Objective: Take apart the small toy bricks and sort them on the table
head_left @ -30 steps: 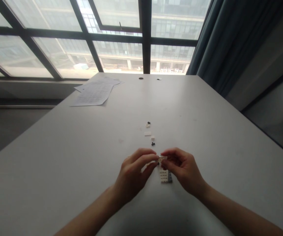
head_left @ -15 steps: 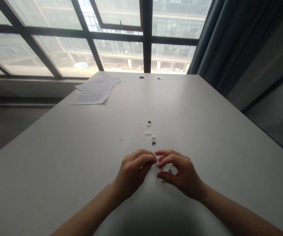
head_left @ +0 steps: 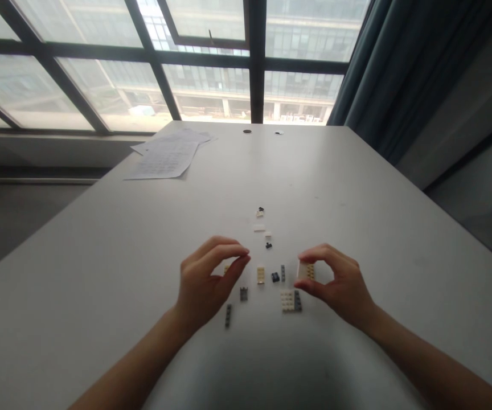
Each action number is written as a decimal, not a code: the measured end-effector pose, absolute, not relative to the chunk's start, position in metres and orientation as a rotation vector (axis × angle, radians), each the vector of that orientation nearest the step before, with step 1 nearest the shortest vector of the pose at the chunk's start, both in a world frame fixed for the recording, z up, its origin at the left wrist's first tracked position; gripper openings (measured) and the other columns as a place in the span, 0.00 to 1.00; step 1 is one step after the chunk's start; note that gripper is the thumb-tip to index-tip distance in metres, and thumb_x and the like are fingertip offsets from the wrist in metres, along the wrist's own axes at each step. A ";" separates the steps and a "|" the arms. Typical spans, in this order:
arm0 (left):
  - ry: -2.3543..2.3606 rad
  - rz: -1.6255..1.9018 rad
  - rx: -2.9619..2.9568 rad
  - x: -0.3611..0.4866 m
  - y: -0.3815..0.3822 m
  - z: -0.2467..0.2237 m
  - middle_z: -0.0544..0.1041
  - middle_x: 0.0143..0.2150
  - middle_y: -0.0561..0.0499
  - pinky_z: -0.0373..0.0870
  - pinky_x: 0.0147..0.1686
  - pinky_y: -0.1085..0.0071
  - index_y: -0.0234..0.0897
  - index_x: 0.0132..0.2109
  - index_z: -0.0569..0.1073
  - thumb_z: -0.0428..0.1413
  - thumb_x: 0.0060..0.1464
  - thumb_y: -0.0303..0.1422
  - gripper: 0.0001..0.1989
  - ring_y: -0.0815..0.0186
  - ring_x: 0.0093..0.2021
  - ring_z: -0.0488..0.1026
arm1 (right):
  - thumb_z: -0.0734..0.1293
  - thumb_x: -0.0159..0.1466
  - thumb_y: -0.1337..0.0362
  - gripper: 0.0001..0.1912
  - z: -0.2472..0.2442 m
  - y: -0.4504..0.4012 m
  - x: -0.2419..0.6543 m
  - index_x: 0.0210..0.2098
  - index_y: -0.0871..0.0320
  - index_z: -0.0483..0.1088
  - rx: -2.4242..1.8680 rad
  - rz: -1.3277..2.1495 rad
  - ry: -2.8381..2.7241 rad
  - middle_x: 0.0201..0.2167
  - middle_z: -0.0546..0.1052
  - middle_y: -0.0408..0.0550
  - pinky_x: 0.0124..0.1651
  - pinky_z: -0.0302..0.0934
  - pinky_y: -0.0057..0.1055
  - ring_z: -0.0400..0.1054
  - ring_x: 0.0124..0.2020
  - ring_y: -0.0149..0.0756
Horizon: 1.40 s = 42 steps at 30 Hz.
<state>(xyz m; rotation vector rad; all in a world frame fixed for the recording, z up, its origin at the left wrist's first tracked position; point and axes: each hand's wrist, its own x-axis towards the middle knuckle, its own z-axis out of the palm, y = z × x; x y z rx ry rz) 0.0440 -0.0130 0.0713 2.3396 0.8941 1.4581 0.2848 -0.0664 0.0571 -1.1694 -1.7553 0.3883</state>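
One white block is pinched above the bench by the right hand, near one cream-and-grey slab. Whether the left hand is fully closed cannot be told. Two grey strips are laid apart.

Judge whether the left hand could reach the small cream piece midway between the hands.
Probably yes: the left hand is close by, and nothing visible stands between its fingertips and the small cream piece.
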 end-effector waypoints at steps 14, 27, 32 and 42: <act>1.055 1.318 2.402 0.011 0.000 0.055 0.76 0.38 0.52 0.71 0.38 0.72 0.38 0.39 0.74 0.58 0.54 0.25 0.05 0.68 0.38 0.74 | 0.71 0.59 0.64 0.07 0.018 -0.088 0.345 0.37 0.54 0.70 -1.433 0.372 -1.913 0.40 0.77 0.46 0.46 0.66 0.35 0.71 0.43 0.40; 1.084 1.263 2.469 -0.005 -0.002 0.019 0.76 0.38 0.51 0.72 0.38 0.72 0.38 0.40 0.74 0.56 0.55 0.25 0.06 0.68 0.38 0.73 | 0.69 0.61 0.65 0.05 0.009 -0.102 0.333 0.35 0.55 0.68 -1.258 0.348 -2.104 0.40 0.77 0.50 0.45 0.66 0.37 0.70 0.42 0.40; 1.000 1.237 2.500 0.000 -0.002 0.013 0.76 0.37 0.50 0.72 0.37 0.73 0.37 0.40 0.74 0.56 0.55 0.24 0.06 0.68 0.37 0.73 | 0.68 0.62 0.62 0.06 0.001 -0.105 0.324 0.34 0.56 0.67 -1.170 0.351 -2.193 0.39 0.78 0.50 0.45 0.65 0.38 0.70 0.41 0.40; 1.029 1.221 2.479 0.001 -0.002 0.016 0.76 0.36 0.49 0.72 0.37 0.73 0.37 0.39 0.74 0.55 0.55 0.25 0.05 0.67 0.37 0.73 | 0.67 0.63 0.63 0.04 -0.003 -0.104 0.321 0.36 0.55 0.68 -1.201 0.331 -2.207 0.41 0.77 0.51 0.44 0.66 0.40 0.70 0.42 0.41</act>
